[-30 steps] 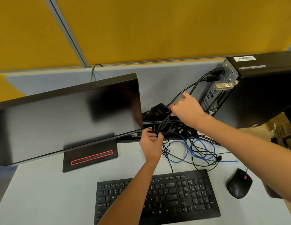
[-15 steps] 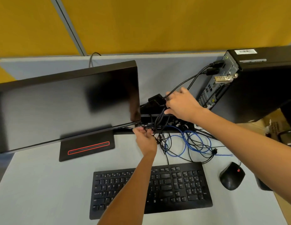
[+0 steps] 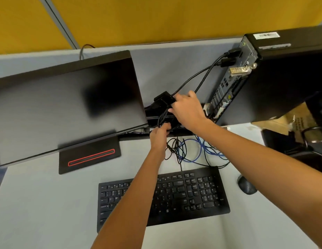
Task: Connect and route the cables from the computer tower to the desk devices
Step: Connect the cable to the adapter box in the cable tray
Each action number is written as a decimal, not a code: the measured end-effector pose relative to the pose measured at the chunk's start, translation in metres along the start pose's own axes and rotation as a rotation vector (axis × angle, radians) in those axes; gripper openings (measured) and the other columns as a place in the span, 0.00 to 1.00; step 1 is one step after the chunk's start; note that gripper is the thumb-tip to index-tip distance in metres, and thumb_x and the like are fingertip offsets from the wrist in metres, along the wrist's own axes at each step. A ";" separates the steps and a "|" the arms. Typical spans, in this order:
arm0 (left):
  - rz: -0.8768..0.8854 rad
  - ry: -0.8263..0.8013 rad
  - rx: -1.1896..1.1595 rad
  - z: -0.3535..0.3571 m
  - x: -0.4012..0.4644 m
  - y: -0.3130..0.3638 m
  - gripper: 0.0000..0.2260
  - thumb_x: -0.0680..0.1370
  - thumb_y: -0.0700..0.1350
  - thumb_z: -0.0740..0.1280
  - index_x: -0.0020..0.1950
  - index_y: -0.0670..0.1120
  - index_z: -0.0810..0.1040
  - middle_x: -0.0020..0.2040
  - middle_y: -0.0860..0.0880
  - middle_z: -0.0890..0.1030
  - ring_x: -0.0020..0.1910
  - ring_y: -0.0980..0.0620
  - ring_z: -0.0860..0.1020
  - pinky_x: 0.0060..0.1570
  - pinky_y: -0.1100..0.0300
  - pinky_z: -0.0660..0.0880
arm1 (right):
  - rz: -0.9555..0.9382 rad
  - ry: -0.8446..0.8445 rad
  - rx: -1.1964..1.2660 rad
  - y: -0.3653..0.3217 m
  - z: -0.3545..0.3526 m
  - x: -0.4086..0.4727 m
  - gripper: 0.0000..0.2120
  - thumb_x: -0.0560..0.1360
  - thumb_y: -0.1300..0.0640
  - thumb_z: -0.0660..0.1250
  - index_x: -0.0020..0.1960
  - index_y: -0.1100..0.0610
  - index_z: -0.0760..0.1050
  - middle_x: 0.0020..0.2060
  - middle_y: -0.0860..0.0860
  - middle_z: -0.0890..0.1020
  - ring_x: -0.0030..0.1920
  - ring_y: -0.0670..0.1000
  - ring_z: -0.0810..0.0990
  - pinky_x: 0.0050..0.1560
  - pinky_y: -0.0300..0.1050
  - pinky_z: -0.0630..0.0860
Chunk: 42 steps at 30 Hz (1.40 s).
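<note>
The black computer tower [image 3: 286,78] stands at the right with its port side facing me. Two black cables [image 3: 198,78] run from its upper ports down to my right hand [image 3: 188,112], which grips them beside a black adapter block [image 3: 163,98]. Just below, my left hand [image 3: 159,135] holds a bundle of black cables [image 3: 162,117] at the monitor's lower right corner. The black monitor [image 3: 66,105] tilts on its stand [image 3: 90,155]. Loose black and blue cables [image 3: 190,151] lie tangled on the desk behind the black keyboard [image 3: 192,193].
A black mouse [image 3: 246,186] lies right of the keyboard. A yellow partition wall [image 3: 174,18] closes off the back of the grey desk [image 3: 39,212]. A cardboard box [image 3: 291,119] and dark items sit past the desk's right edge.
My left hand has moved up toward my right hand along the black cable bundle. The right hand stays on the cables by the adapter. The view has shifted.
</note>
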State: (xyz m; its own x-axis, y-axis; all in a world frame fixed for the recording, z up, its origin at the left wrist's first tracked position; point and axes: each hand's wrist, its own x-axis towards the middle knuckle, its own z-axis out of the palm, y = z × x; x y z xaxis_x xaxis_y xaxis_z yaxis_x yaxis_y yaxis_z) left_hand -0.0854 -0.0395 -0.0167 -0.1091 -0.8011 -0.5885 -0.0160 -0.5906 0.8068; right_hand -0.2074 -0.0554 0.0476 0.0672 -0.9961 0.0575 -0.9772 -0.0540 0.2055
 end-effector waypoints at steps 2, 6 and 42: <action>0.033 0.161 -0.002 0.001 0.004 -0.001 0.10 0.76 0.47 0.68 0.37 0.43 0.78 0.35 0.49 0.76 0.36 0.53 0.74 0.38 0.62 0.67 | -0.026 0.016 0.032 -0.001 0.001 0.001 0.16 0.82 0.48 0.57 0.52 0.55 0.81 0.51 0.52 0.79 0.47 0.54 0.78 0.56 0.49 0.62; 0.236 0.370 0.395 -0.005 0.015 -0.015 0.16 0.75 0.48 0.67 0.29 0.47 0.66 0.31 0.48 0.74 0.31 0.48 0.73 0.38 0.54 0.75 | -0.134 -0.023 0.107 0.018 -0.004 0.000 0.16 0.81 0.45 0.57 0.54 0.52 0.81 0.49 0.50 0.80 0.47 0.53 0.78 0.54 0.47 0.62; 0.792 0.269 0.987 -0.026 -0.028 0.023 0.12 0.79 0.46 0.65 0.59 0.41 0.75 0.53 0.45 0.75 0.47 0.46 0.77 0.43 0.53 0.78 | 0.554 0.040 1.502 -0.005 0.061 0.007 0.17 0.76 0.62 0.69 0.62 0.52 0.72 0.53 0.52 0.83 0.57 0.49 0.80 0.63 0.48 0.74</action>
State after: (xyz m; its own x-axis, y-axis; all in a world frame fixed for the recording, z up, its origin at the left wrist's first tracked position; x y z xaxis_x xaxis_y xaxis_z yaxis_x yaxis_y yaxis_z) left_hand -0.0573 -0.0332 0.0172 -0.2254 -0.9602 0.1651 -0.7746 0.2794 0.5675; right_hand -0.2147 -0.0659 -0.0125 -0.3649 -0.9143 -0.1760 -0.1829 0.2558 -0.9493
